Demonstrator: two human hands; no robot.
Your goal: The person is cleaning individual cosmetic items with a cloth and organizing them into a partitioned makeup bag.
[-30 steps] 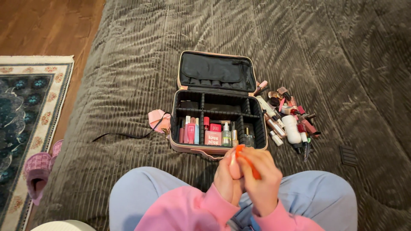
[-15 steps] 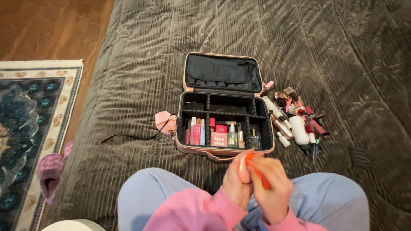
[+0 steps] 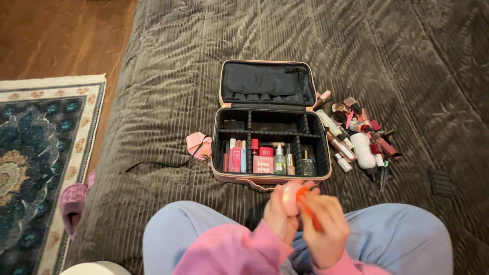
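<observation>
Pink, rounded, egg-shaped sponge (image 3: 290, 197) sits in the left hand (image 3: 279, 216), fingers curled up around its lower half so that only the top shows. Left wrist is bent inward, pink sweatshirt cuff at the forearm. Right hand (image 3: 322, 224) is pressed against the left, the two hands together above the lap; it is closed on a slim orange stick-shaped item (image 3: 307, 205), whose upper end touches the sponge on its right side. The lower end of the orange item is hidden inside the right fist, so its full shape cannot be told.

Landmark: open black compartment case with pink trim (image 3: 219, 153), lying on the ribbed dark grey-brown bedspread (image 3: 163, 61). Both hands are just in front of the case's near wall, close to it but apart from it. Case lid is folded back on the far side. Near row of compartments holds upright small bottles and tubes (image 3: 265, 159); the far row looks mostly dark.

Right of the case: loose heap of cosmetic tubes and bottles (image 3: 359, 137). Left of the case, touching its corner: a crumpled pink pouch (image 3: 197, 143) with a thin black cord (image 3: 153, 164) trailing leftward.
</observation>
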